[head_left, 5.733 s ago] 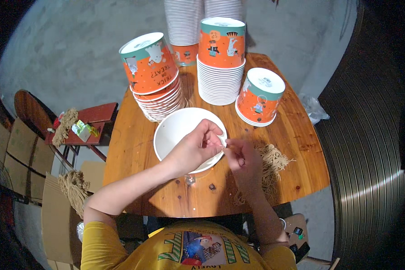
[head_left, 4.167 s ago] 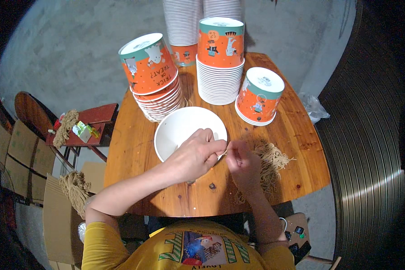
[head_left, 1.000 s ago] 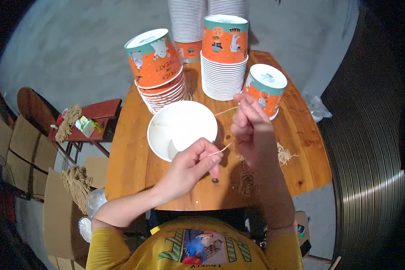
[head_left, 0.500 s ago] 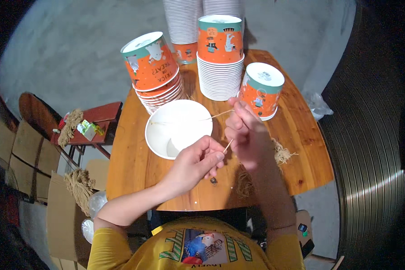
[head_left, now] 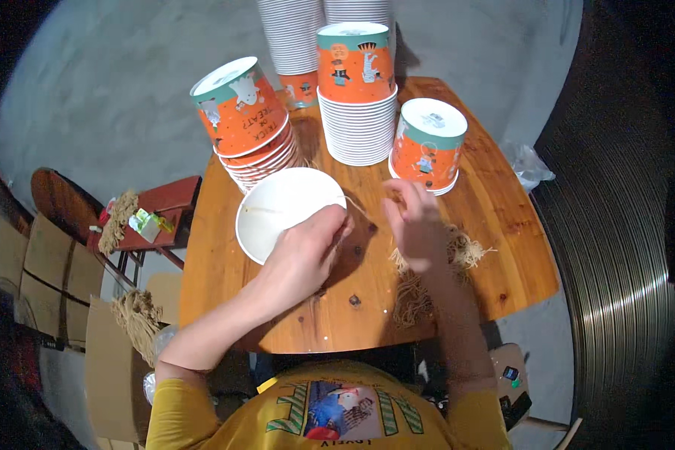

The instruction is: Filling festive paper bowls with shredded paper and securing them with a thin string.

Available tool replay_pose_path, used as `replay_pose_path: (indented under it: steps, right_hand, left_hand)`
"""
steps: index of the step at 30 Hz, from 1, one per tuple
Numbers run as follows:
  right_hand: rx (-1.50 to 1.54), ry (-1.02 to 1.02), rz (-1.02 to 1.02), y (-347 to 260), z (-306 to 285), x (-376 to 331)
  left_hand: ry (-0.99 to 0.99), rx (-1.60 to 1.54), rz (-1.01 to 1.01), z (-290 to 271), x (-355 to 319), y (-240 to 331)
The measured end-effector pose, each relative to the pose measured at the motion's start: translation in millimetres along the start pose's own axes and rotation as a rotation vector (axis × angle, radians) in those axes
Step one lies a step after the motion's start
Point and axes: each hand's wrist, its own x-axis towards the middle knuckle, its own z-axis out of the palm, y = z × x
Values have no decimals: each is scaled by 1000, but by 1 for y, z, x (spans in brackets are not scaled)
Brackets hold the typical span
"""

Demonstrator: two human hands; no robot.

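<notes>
A white-lined paper bucket (head_left: 259, 232) lies tilted with its mouth toward me, near the middle of the table. Twine (head_left: 358, 207) sticks out past its right rim, and a strand crosses its inside. Curled at the bucket's lower right rim, my left hand (head_left: 300, 251) is closed; its fingertips are mostly hidden, so I cannot make out what they hold. My right hand (head_left: 415, 221) hovers just right of the twine, fingers bent and apart, with nothing visible in them. Beneath my right forearm lies a bundle of cut twine (head_left: 461, 251).
Upside-down orange bucket stacks stand behind: one leaning at left (head_left: 244, 112), a tall one in the middle (head_left: 356, 90), a short one at right (head_left: 427, 146). More white stacks (head_left: 292, 37) rise at the back. A red stool (head_left: 169, 202) with twine stands left of the wooden table (head_left: 495, 210).
My right hand has dropped lower and let go of the twine. My left hand has moved left and up to the bucket's rim, turning its back toward me.
</notes>
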Motion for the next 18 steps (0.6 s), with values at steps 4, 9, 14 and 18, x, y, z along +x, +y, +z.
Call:
replay_pose_path:
  steps: [4, 9, 14, 18]
  right_hand:
    - [47, 22, -154, -13, 1, -13]
    - [197, -136, 64, -6, -4, -8]
    - [65, -550, 167, 32, 6, -1]
    - [211, -490, 127, 29, 15, 6]
  left_hand:
    - [56, -90, -6, 4, 7, -5]
    - [48, -117, -73, 0, 3, -6]
    - [-16, -226, -31, 13, -27, 7]
    - [-96, -209, 52, 20, -40, 8]
